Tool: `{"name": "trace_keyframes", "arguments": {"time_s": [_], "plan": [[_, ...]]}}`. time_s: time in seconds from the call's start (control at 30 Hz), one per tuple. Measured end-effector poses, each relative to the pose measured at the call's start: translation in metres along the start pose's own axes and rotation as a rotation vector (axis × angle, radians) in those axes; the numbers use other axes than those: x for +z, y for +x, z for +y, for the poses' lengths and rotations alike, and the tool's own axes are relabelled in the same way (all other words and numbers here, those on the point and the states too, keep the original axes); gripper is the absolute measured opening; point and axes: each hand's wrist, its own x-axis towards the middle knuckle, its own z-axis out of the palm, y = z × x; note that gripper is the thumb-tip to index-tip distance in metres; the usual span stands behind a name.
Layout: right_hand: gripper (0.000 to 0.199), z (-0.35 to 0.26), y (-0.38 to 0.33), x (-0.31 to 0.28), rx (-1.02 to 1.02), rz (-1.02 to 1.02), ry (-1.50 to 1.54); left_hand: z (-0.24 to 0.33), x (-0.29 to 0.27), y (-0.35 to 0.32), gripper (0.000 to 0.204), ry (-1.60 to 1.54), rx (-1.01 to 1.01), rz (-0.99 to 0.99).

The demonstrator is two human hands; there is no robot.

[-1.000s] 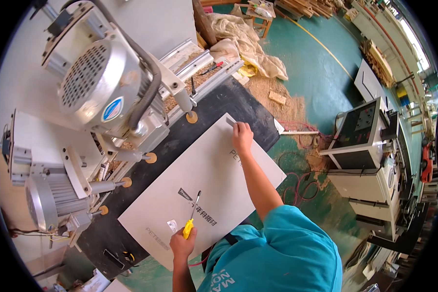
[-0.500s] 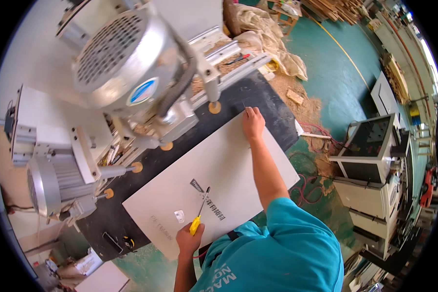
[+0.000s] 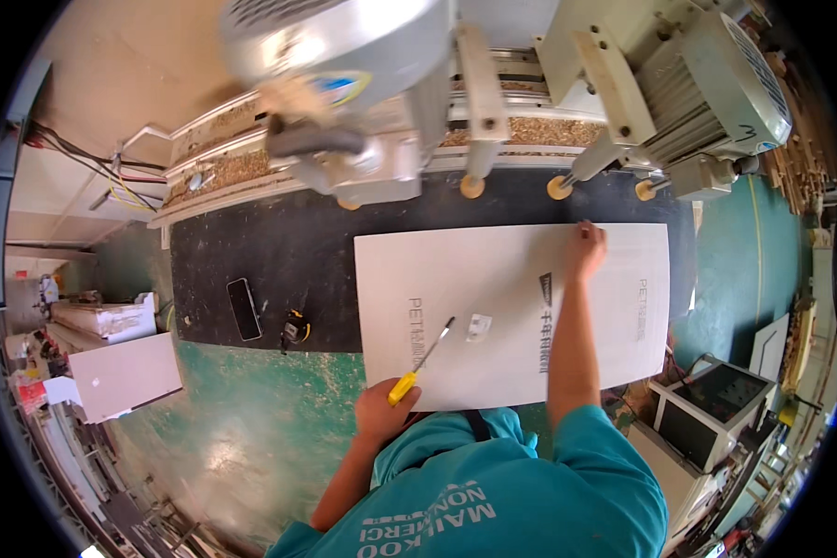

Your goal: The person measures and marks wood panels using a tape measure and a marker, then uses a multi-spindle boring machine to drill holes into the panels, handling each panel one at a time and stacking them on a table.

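A white rectangular board (image 3: 474,270) with dark print lies flat on a black machine table (image 3: 316,244). My left hand (image 3: 378,411), at the board's near left corner, is closed round the yellow handle of a screwdriver (image 3: 404,387). Its metal shaft slants up over the board to a dark tip. Near the far edge of the board, my right hand (image 3: 588,253) has its fingers curled together; whatever they pinch, if anything, is too small to make out. A small pale label (image 3: 479,327) sits on the board between the hands.
A phone (image 3: 244,309) and a black-and-yellow tape measure (image 3: 296,328) lie left of the board. Large silver motors (image 3: 372,46) overhang the far side, with round tan pads (image 3: 472,187) below them. A black-topped cabinet (image 3: 716,395) stands at right.
My view has turned, so the board now looks nearly level and the phone and tape measure show fully. The screwdriver stays in my left hand; my right hand remains near the far edge.
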Motion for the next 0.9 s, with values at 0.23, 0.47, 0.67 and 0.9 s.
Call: {"name": "trace_keyframes", "arguments": {"time_s": [0.23,0.47,0.67,0.9], "plan": [[0.014,-0.229,-0.227,0.103,-0.336,-0.208,0.13,-0.168,-0.084,-0.013,0.034,-0.229,-0.091,0.194],[0.003,-0.35,-0.306,0.12,-0.55,-0.326,0.292,-0.222,-0.14,-0.029,0.033,-0.388,-0.152,0.361],[0.003,-0.274,-0.249,0.109,-0.544,-0.315,0.362,-0.241,-0.137,-0.032,0.03,-0.379,-0.151,0.374],[0.004,-0.268,-0.217,0.124,-0.735,-0.397,0.438,-0.207,-0.115,-0.051,0.03,-0.335,-0.159,0.429]]}}
